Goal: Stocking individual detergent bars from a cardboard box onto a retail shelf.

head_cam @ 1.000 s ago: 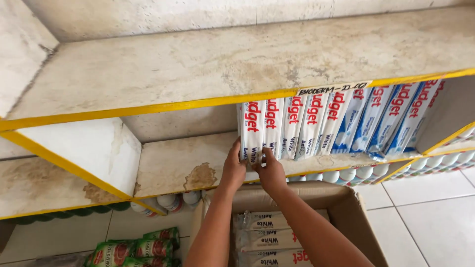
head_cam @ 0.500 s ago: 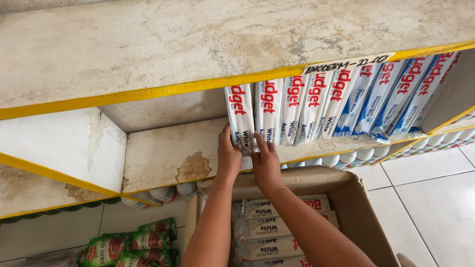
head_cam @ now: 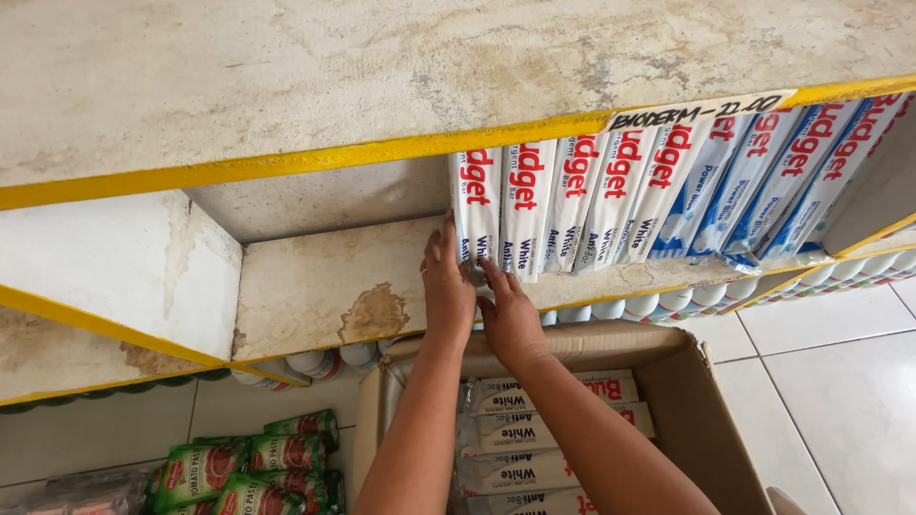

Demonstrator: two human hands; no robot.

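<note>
As before, both hands (head_cam: 477,296) press leftmost white pack (head_cam: 474,205) upright

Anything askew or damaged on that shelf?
Yes. The white bars lean instead of standing straight, while both hands press the leftmost one. The shelf board has a brown stain with worn, flaking paint.

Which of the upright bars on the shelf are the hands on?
The leftmost white bar, at the row's open end. Left hand and right hand press its lower edge; the bars further right stand untouched.
</note>
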